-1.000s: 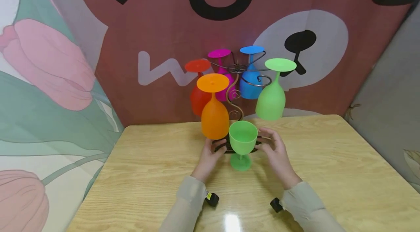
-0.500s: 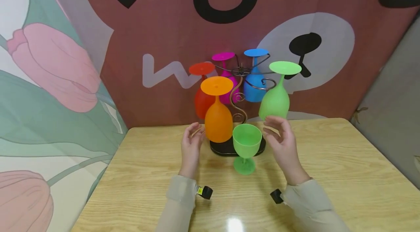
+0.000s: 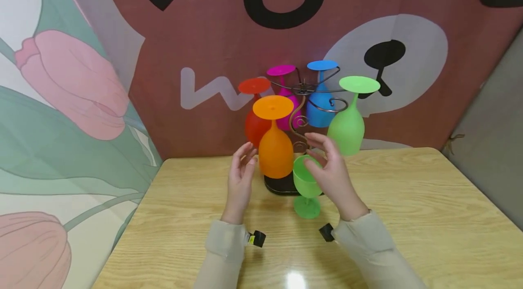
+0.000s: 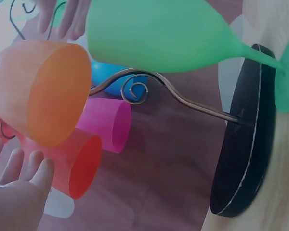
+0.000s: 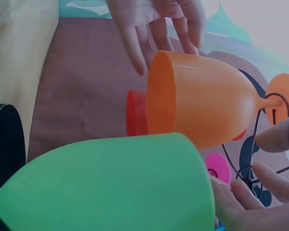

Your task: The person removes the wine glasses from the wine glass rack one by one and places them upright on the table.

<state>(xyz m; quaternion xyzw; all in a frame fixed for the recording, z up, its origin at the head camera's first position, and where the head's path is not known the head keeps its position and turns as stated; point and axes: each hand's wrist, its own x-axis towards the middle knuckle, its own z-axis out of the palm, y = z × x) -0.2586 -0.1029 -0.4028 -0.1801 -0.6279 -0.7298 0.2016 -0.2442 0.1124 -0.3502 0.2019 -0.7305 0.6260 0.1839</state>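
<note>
An orange goblet (image 3: 276,152) hangs upside down by its foot at the front of a metal wine glass rack (image 3: 303,89). My left hand (image 3: 239,184) is at its left side, fingers loosely bent; the left wrist view shows the fingertips (image 4: 36,161) near the bowl, seemingly apart from it. An upright green goblet (image 3: 306,182) stands on the table before the rack's black base (image 3: 282,184). My right hand (image 3: 333,177) is over that goblet's right side, fingers spread toward the orange goblet. The right wrist view shows this hand (image 5: 260,197) holding nothing.
Red (image 3: 254,121), magenta (image 3: 282,71), blue (image 3: 320,107) and light green (image 3: 347,130) goblets hang upside down around the rack. The wooden table (image 3: 408,216) meets a printed cloth backdrop (image 3: 212,43). A small black camera (image 3: 257,239) sits at the left wrist.
Both hands have come away from beside the rack's base and risen. The left moved to the left of the orange goblet; the right has moved in over the upright green goblet. The view shifted slightly.
</note>
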